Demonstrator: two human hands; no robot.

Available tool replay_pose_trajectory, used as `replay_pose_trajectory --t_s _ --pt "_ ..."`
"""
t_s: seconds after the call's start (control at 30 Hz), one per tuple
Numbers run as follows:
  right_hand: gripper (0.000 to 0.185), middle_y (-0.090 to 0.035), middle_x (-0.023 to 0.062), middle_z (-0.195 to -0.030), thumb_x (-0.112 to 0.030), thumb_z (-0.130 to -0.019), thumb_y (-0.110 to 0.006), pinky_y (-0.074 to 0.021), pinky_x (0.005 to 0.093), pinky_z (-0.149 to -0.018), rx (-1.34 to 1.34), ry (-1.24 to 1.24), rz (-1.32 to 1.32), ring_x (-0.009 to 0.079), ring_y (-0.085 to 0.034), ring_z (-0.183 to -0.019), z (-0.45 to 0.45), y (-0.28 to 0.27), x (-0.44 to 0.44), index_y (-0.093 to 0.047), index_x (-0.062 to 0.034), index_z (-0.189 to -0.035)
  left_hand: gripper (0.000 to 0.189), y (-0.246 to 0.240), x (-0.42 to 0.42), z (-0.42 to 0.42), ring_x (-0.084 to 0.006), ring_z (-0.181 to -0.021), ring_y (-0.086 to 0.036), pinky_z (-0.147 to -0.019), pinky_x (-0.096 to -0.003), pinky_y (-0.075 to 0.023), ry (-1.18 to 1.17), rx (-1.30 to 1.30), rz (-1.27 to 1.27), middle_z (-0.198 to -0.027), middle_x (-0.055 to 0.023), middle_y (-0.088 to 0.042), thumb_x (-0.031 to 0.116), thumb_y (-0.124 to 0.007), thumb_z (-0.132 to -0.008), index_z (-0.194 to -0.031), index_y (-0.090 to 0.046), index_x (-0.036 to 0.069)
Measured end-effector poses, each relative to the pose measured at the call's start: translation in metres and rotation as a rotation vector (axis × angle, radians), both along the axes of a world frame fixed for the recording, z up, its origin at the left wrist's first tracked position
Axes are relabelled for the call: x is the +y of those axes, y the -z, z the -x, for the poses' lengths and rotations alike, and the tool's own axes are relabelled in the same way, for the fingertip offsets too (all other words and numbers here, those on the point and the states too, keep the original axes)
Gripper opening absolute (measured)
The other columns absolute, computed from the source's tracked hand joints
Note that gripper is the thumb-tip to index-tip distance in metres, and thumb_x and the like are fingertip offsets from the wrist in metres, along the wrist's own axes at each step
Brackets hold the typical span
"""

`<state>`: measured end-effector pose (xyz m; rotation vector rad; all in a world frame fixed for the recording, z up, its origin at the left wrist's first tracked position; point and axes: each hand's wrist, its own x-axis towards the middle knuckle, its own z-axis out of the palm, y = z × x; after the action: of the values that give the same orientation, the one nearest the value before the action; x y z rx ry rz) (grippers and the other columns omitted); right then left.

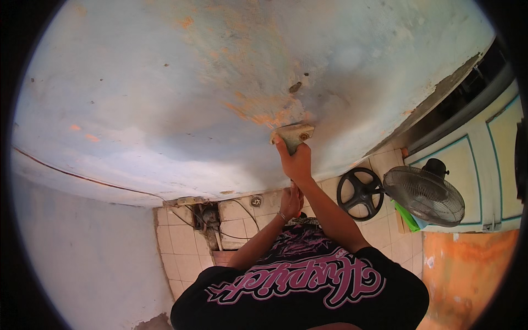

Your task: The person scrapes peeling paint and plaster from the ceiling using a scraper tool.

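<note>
My right hand (298,161) grips a small, worn, wooden-looking block (292,134), thumb along its left side. The block's far edge lies against the painted wall (247,62). Just beyond it is a scuffed patch where orange shows through the pale blue paint. My left hand (290,201), with a bracelet at its wrist, is lower down, close to my shirt and below my right wrist. A bit of orange and something dark show beside its fingers, but what it holds, if anything, is unclear.
A pedestal fan (425,196) with a round black base (359,194) stands to the right, near a pale cabinet (445,165). Cables (243,206) run by a broken opening (206,216) in the floor tiles (181,239). A floor drain (256,201) lies near the wall's foot.
</note>
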<state>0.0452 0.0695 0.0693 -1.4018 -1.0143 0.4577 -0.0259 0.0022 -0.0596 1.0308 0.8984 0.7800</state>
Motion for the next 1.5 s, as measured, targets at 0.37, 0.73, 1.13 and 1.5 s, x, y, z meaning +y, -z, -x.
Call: replay_pose_trajectory --t_s 0.37,0.73,1.13,1.5 --pt "0.035 -0.060 0.0099 -0.059 -0.031 -0.082 -0.064 -0.0437 0.0298 -0.049 0.018 -0.020 0.124 0.0175 -0.058 -0.052 0.005 -0.007 -0.002 -0.062 0.0037 -0.075 0.062 -0.012 0.009 0.014 -0.0085 -0.034 -0.037 -0.033 -0.0245 -0.0274 0.010 0.066 -0.134 -0.044 0.0000 -0.037 0.053 -0.030 -0.093 -0.051 -0.035 0.007" --pt "0.044 -0.044 -0.0021 -0.045 -0.033 -0.085 -0.061 -0.0305 0.0249 -0.038 0.093 -0.022 -0.054 0.0060 -0.040 -0.041 0.006 -0.020 0.007 -0.051 -0.0020 -0.056 0.061 -0.021 0.019 0.011 -0.0084 -0.036 -0.039 -0.035 -0.0248 -0.0290 -0.005 0.072 -0.037 -0.043 0.0003 -0.038 0.050 -0.035 -0.093 -0.052 -0.038 0.006" --pt "0.037 -0.056 0.0066 -0.053 -0.031 -0.082 -0.063 -0.0411 0.0301 -0.048 0.070 -0.033 0.088 0.0148 -0.054 -0.050 -0.002 -0.004 -0.005 -0.060 0.0031 -0.069 0.061 -0.021 0.002 0.009 -0.0080 -0.033 -0.035 -0.032 -0.0240 -0.0255 0.033 0.029 -0.003 -0.042 0.0015 -0.035 0.052 -0.032 -0.093 -0.051 -0.035 0.008" --pt "0.042 -0.048 0.0012 -0.049 -0.033 -0.084 -0.062 -0.0340 0.0273 -0.043 -0.004 -0.026 -0.018 0.0096 -0.043 -0.045 0.004 -0.017 0.001 -0.055 0.0014 -0.061 0.061 -0.020 0.006 0.004 -0.0080 -0.033 -0.035 -0.031 -0.0242 -0.0265 -0.014 0.044 0.008 -0.043 0.0014 -0.032 0.052 -0.032 -0.093 -0.051 -0.034 0.007"
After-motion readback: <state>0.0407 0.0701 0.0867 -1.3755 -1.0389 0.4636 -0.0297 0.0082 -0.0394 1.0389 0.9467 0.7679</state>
